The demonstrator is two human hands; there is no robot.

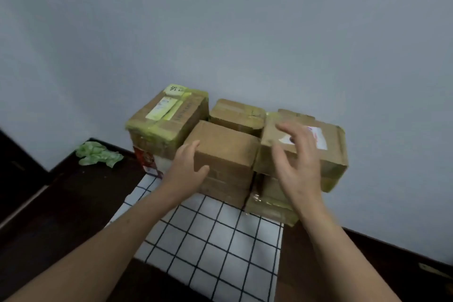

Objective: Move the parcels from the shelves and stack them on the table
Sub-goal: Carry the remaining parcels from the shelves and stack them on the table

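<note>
1. The plain parcel stands on a checked cloth near the far edge of the bench, between a green-taped parcel and a labelled parcel.
2. The left hand rests against its left side, fingers straight and thumb on the front face. The right hand hovers over the labelled parcel, fingers spread, holding nothing.
3. It looks like stiff, smooth cardboard and is probably light. It is best squeezed between 2 palms on opposite sides.

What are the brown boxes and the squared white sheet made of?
The plain brown box looks like matte cardboard: dull, with creased edges. The box with yellow-green strips is cardboard too, wrapped in tape, probably plastic. The white sheet with black grid lines seems cloth or soft plastic; the blur leaves it open.
</note>
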